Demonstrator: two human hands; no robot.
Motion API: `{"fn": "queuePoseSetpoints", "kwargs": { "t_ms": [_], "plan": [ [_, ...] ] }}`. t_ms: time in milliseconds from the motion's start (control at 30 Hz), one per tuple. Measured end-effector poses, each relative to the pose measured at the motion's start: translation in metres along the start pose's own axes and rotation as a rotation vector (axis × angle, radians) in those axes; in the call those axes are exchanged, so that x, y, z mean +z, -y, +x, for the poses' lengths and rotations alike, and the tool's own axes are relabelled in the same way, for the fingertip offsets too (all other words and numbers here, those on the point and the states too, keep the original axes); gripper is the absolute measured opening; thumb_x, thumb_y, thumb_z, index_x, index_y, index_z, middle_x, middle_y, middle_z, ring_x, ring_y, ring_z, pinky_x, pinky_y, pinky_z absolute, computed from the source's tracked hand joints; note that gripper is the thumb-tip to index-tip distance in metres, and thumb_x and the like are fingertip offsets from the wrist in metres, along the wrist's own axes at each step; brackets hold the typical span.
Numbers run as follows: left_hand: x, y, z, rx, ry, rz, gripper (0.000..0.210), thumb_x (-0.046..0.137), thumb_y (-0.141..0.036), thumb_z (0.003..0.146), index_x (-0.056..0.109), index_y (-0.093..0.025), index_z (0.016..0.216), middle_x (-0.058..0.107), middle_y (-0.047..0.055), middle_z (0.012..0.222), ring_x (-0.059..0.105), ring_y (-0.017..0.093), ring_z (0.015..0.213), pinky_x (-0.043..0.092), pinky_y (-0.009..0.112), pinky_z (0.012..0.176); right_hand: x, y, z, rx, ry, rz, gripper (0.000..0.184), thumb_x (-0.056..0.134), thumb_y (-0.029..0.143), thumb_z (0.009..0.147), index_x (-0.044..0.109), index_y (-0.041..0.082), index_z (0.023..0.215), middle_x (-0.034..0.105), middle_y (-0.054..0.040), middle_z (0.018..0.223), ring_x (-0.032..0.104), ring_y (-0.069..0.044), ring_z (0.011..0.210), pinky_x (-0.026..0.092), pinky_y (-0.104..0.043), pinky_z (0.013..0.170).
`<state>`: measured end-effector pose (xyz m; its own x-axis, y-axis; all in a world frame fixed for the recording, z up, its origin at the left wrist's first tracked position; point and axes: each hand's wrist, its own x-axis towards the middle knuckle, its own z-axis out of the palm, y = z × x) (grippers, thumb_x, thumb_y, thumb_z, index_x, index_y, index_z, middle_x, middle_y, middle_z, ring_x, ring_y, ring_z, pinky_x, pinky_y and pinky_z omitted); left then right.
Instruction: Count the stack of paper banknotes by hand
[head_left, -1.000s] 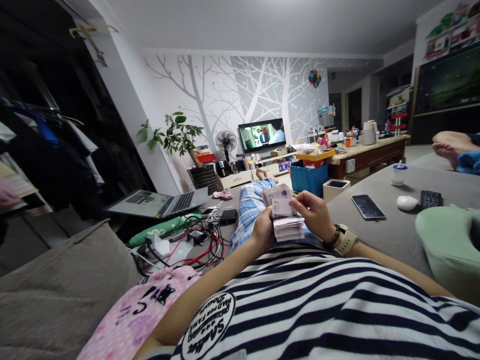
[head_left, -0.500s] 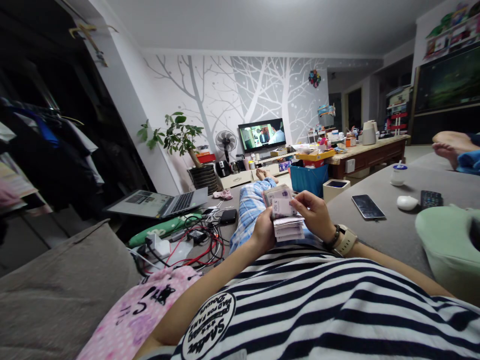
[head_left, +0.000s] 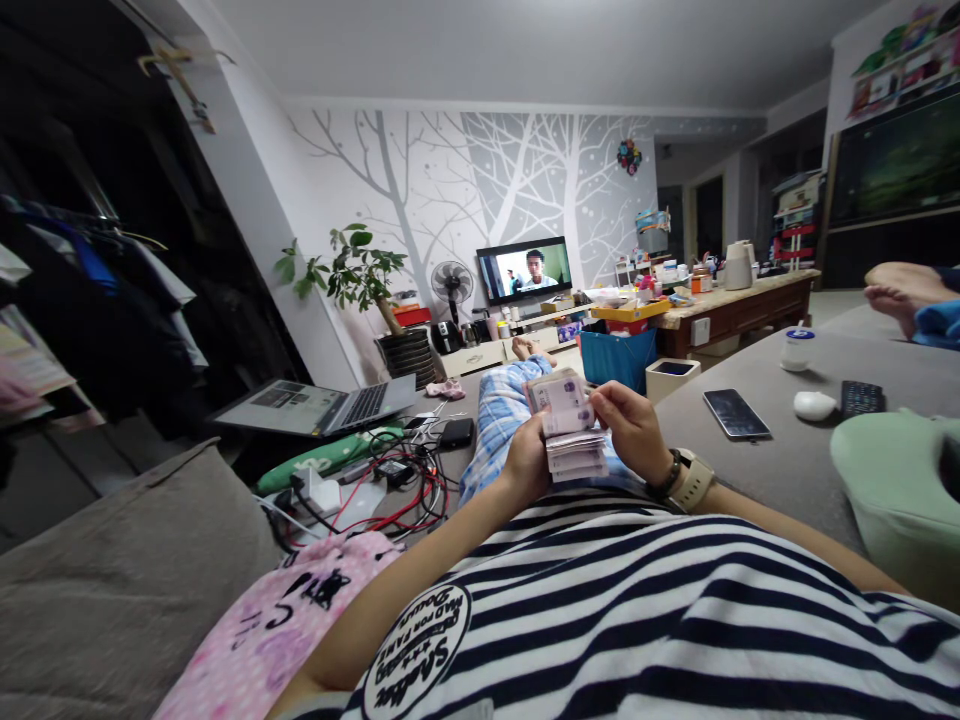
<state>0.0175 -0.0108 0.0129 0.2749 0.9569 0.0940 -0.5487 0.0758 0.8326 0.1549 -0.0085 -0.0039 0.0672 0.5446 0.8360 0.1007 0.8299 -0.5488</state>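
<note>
**Between left hand [head_left: 529, 462] and right hand [head_left: 634, 425], folded banknotes [head_left: 568, 405]**

The left hand wraps closed around the banknotes' left side, its forearm [head_left: 427, 570] slanting up from below. The right hand, tightly curled, pinches their right edge. Beyond stretch blue checked trousers [head_left: 496, 412]; well to the right lies a phone [head_left: 736, 414].

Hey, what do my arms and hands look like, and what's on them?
Your left hand and right hand wear no gloves, and both forearms are uncovered. At the wrist, the right has a thin dark bracelet and a wide cream watch strap; the left shows neither.
</note>
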Motion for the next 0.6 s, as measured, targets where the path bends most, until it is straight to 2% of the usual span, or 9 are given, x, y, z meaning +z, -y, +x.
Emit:
{"fn": "queuePoseSetpoints", "kwargs": {
  "t_ms": [100, 300, 500, 600],
  "plan": [
    [0.0, -0.001, -0.001, 0.001, -0.02, -0.002, 0.033, 0.045, -0.025, 0.082, 0.066, -0.009, 0.102, 0.072, 0.01, 0.08, 0.068, 0.025, 0.08, 0.052, 0.037, 0.078, -0.001, -0.001, 0.001, 0.024, 0.04, 0.009, 0.034, 0.045, 0.04, 0.091, 0.056, 0.019, 0.066, 0.057, 0.0006, 0.058, 0.046, -0.011, 0.054, 0.038, -0.025, 0.056],
    [0.002, -0.003, -0.007, -0.02, -0.069, 0.022, 0.029, 0.049, -0.022, 0.08, 0.067, -0.008, 0.098, 0.072, 0.012, 0.078, 0.069, 0.025, 0.076, 0.052, 0.038, 0.076, -0.003, -0.008, 0.006, 0.149, -0.022, -0.176, 0.037, 0.054, 0.048, 0.083, 0.054, 0.018, 0.061, 0.054, 0.0012, 0.053, 0.047, -0.011, 0.051, 0.036, -0.024, 0.052],
    [0.003, -0.003, -0.008, 0.042, -0.1, 0.048, 0.028, 0.053, -0.014, 0.075, 0.066, -0.007, 0.098, 0.072, 0.01, 0.077, 0.069, 0.025, 0.074, 0.052, 0.037, 0.076, -0.002, -0.013, 0.007, 0.145, -0.021, -0.239, 0.035, 0.056, 0.046, 0.081, 0.054, 0.018, 0.061, 0.054, 0.0012, 0.053, 0.046, -0.012, 0.052, 0.035, -0.024, 0.05],
    [0.004, -0.003, -0.007, 0.032, -0.092, 0.042, 0.029, 0.054, -0.017, 0.076, 0.066, -0.007, 0.1, 0.072, 0.01, 0.078, 0.069, 0.025, 0.076, 0.052, 0.037, 0.076, -0.002, -0.013, 0.006, 0.142, -0.024, -0.233, 0.032, 0.056, 0.043, 0.082, 0.054, 0.018, 0.061, 0.054, 0.0013, 0.053, 0.046, -0.012, 0.052, 0.035, -0.024, 0.05]
  ]
}}
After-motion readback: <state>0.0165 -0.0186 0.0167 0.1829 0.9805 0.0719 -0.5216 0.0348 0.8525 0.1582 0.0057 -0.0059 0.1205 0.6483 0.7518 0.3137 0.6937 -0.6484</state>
